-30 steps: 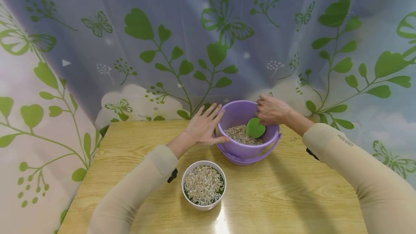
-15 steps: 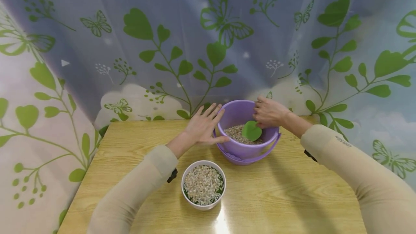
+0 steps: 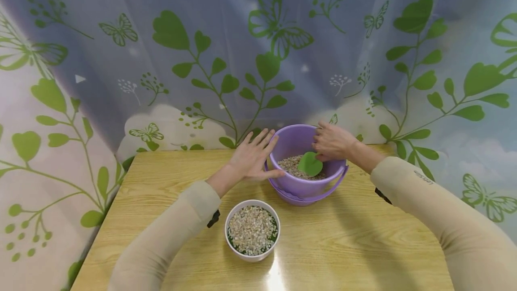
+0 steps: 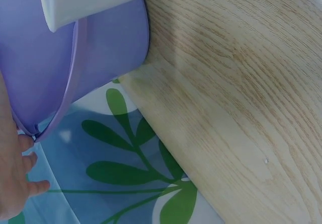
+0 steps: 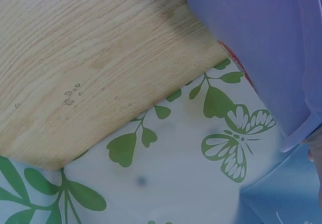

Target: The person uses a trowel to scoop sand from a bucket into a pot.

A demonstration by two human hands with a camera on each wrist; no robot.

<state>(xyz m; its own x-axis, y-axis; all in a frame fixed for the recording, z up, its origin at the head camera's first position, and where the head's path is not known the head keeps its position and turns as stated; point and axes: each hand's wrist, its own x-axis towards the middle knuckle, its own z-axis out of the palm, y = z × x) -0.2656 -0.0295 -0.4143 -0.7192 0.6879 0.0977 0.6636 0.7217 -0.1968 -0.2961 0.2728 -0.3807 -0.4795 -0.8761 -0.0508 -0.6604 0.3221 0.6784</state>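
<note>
A purple bucket [image 3: 300, 188] with a carrying handle stands at the back of the table, partly filled with pale gravel-like bits [image 3: 288, 164]. My left hand [image 3: 251, 156] rests on its left rim, fingers spread and straight; part of this hand [image 4: 14, 168] shows beside the bucket [image 4: 115, 38] in the left wrist view. Over the bucket's right side, my right hand [image 3: 333, 142] grips a small green shovel [image 3: 309, 165] by its handle, which the fingers hide. The shovel's rounded blade is down at the gravel. In the right wrist view the bucket [image 5: 251, 32] hides nearly all of that hand.
Closer to me, a white bowl [image 3: 252, 258] holds similar pale bits over something green. The wooden table [image 3: 363, 237] ends at a curtain [image 3: 226, 21] printed with leaves and butterflies, just behind the bucket. A few small marks lie on the tabletop.
My right hand has shifted slightly left and down, bringing the shovel's blade left and lower inside the bucket. The left hand stays on the rim.
</note>
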